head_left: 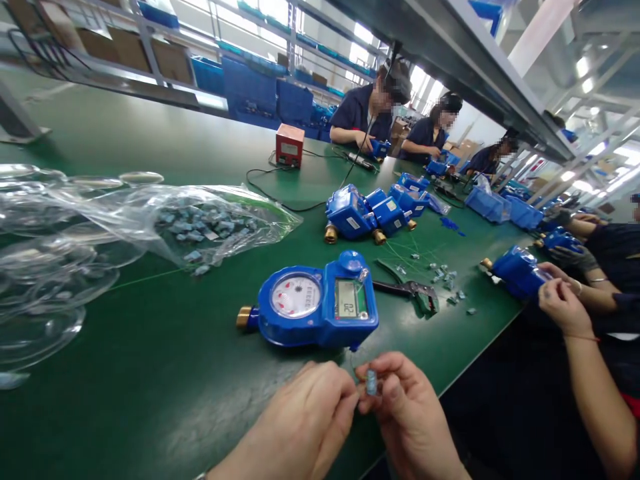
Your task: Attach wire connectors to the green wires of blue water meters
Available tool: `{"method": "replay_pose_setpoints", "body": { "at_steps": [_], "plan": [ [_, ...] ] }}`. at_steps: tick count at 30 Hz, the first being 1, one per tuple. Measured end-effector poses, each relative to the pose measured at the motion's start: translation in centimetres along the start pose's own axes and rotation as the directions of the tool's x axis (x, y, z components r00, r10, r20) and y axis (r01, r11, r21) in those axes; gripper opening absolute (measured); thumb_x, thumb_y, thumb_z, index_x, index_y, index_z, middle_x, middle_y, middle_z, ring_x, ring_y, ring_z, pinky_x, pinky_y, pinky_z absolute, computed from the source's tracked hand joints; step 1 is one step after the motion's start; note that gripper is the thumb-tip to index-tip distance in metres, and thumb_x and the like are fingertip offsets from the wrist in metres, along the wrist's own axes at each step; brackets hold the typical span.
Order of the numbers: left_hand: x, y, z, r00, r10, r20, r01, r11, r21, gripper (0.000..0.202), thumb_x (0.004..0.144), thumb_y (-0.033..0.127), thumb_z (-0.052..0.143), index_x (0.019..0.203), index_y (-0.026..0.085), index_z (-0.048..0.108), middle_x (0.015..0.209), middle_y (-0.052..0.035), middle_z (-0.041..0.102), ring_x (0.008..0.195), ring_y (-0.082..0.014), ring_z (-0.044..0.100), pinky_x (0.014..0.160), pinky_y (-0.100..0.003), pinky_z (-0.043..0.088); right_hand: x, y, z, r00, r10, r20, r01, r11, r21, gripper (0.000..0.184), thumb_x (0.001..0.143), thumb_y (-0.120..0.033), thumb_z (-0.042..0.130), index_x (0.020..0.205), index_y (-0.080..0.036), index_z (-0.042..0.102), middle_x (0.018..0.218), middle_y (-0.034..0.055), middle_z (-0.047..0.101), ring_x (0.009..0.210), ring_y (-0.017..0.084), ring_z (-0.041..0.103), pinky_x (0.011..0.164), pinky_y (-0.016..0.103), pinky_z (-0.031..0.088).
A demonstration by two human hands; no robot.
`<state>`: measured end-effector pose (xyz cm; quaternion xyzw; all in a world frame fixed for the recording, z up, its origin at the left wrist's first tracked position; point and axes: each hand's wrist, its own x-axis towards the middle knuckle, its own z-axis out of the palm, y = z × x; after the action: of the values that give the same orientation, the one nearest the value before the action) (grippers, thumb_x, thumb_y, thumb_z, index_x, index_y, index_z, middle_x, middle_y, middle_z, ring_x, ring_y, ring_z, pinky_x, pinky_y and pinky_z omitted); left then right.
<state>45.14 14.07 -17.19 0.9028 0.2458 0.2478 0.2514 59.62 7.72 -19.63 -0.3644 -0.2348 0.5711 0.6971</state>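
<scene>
A blue water meter [315,303] lies on the green table, its round dial and small LCD facing up and its brass fitting to the left. Just in front of it, my right hand [407,407] pinches a small translucent blue-grey seal [371,383] between thumb and fingers. A thin wire seems to run up from the seal toward the meter's lower edge. Beside it, my left hand [313,417] is closed in a pinch, its fingertips nearly touching the seal. What those fingertips hold is too small or hidden to make out.
Green-handled cutting pliers [413,290] lie behind the meter near loose seals [445,277]. A clear bag of seals [210,223] and clear round covers [45,267] are at left. More blue meters [350,213] stand behind. At right, a co-worker's hands [565,303] hold another meter.
</scene>
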Motion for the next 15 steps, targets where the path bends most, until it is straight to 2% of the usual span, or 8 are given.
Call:
{"method": "replay_pose_setpoints", "body": {
  "at_steps": [10,15],
  "plan": [
    [-0.13,0.03,-0.07,0.99,-0.075,0.123,0.074,0.997,0.012,0.018,0.09,0.018,0.036,0.079,0.021,0.05,0.075,0.0017,0.057,0.068,-0.0138,0.053,0.062,-0.024,0.04,-0.26,-0.19,-0.29,1.0,-0.005,0.03,0.007,0.998,-0.055,0.024,0.072,-0.035,0.073,0.088,-0.019,0.065,0.09,0.0046,0.068,0.066,0.01,0.061,0.066,0.023,0.047],
    [0.14,0.39,-0.29,0.989,-0.075,0.123,0.073,0.997,0.026,0.017,0.089,0.017,0.037,0.077,0.02,0.05,0.073,0.0007,0.056,0.066,-0.0144,0.053,0.061,-0.025,0.04,-0.46,-0.07,-0.44,0.998,-0.064,0.021,0.066,0.986,-0.153,0.027,0.067,-0.033,0.078,0.088,-0.019,0.066,0.088,0.0032,0.068,0.068,0.011,0.06,0.067,0.023,0.047]
  ]
}}
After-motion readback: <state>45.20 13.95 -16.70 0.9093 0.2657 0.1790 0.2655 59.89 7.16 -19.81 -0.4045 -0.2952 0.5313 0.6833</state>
